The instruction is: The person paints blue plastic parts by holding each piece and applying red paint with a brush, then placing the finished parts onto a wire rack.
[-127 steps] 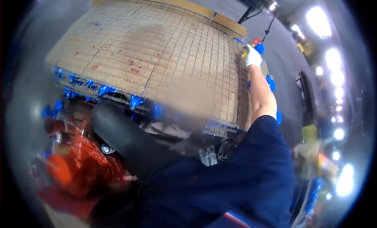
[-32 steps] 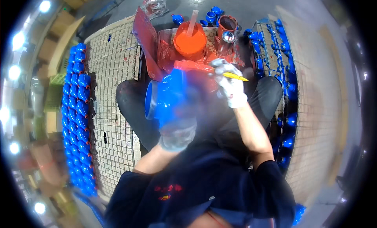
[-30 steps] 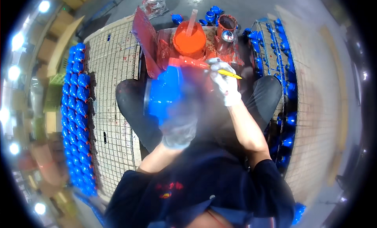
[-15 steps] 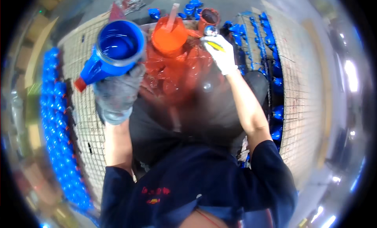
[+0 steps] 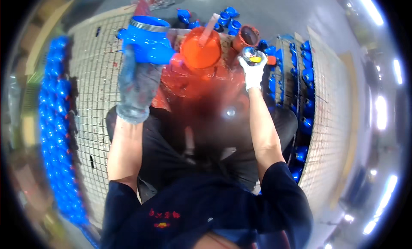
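Note:
My left hand [image 5: 139, 86], in a grey glove stained with paint, is closed around the lower part of a glossy blue pipe fitting [image 5: 148, 45]. The fitting's wide threaded mouth points up, and its red-tipped side outlet [image 5: 177, 60] points right, close to an orange paint pot [image 5: 187, 51]. A flat pale stick [image 5: 209, 29] leans in the pot. My right hand [image 5: 255, 73], white-gloved, grips a small tool with a yellow part [image 5: 255, 59] and shiny metal; its exact kind is unclear. Just beyond that hand stands a reddish-brown can [image 5: 249, 36].
Wire mesh racks stand on the left [image 5: 96, 77] and right [image 5: 328, 99]. Rows of blue fittings [image 5: 56, 133] line the far left, and more blue parts [image 5: 307, 107] sit at right. Several blue fittings [image 5: 231, 19] lie on the floor ahead. Red-smeared plastic [image 5: 184, 84] spreads below the pot.
My left hand has turned the blue fitting: its mouth now points up and its red-tipped outlet swung from lower left to the right. My right hand moved slightly right and nearer, turning the tool.

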Motion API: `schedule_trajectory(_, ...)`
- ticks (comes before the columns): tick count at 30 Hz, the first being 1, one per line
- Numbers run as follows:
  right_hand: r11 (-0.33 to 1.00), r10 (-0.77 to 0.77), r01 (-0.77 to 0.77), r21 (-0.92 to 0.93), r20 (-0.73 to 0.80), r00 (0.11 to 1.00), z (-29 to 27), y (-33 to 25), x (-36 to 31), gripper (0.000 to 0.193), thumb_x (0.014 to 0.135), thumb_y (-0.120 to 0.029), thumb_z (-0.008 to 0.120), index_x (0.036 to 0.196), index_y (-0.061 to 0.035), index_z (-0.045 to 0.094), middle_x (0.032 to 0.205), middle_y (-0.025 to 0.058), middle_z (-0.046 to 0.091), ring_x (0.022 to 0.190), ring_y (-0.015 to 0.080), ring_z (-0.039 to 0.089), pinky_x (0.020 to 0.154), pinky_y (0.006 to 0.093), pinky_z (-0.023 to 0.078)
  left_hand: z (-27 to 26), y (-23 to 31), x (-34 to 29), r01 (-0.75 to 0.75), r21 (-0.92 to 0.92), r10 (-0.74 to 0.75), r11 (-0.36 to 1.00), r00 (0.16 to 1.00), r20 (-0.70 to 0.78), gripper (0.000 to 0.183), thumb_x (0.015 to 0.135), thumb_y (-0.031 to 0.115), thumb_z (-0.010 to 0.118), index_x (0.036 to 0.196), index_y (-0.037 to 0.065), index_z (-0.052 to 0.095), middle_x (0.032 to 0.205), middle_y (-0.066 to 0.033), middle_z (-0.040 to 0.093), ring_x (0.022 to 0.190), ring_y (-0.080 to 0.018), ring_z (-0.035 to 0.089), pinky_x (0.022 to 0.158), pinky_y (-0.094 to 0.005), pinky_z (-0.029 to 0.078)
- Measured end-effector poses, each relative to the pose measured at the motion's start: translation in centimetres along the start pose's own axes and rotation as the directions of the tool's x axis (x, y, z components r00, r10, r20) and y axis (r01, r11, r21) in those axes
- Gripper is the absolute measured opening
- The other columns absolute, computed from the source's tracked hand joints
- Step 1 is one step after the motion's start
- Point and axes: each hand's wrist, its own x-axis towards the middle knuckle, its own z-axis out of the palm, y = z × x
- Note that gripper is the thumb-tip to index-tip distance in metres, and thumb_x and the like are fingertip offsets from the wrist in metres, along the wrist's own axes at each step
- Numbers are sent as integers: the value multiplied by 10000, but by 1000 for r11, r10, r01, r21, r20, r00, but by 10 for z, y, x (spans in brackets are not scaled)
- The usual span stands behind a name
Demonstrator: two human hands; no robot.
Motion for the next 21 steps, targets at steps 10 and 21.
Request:
schedule_trajectory(10,946,-141,165,279,-101,985,-56,-138,-32,780,774,-85,823,1439,-66,416,1417,136,437,1300,254,465,1099,398,400,16,-10,-7,-203,376,147,904,974,171,813,842,103,832,1509,18,376,1449,-165,511,1341,-346,531,1181,-517,419)
schedule_trajectory(21,832,-483,207,514,488,727,-55,-268,-115,678,734,46,798,1330,-71,498,1110,78,509,973,199,568,853,344,518,15,-24,-13,-203,320,179,925,979,102,771,898,54,762,1534,66,326,1470,-145,476,1340,-338,530,1170,-466,450)
